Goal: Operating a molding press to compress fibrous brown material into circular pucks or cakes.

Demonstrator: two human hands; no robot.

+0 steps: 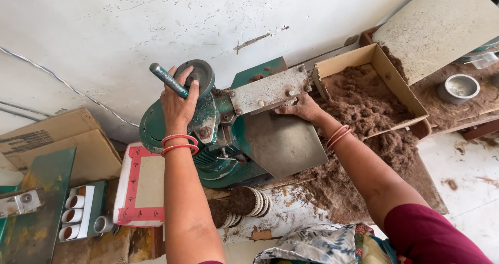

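Fingers [179,90] around up-left-pointing crank handle [167,79]

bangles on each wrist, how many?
4 visible. Two red-orange bangles sit on the left wrist, below the left hand gripping the green machine's crank handle. Two more sit on the right wrist, behind the right hand. None seem hidden.

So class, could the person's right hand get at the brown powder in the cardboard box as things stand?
Probably yes: the right hand rests at the machine beside the open-topped cardboard box, and nothing covers the brown powder.
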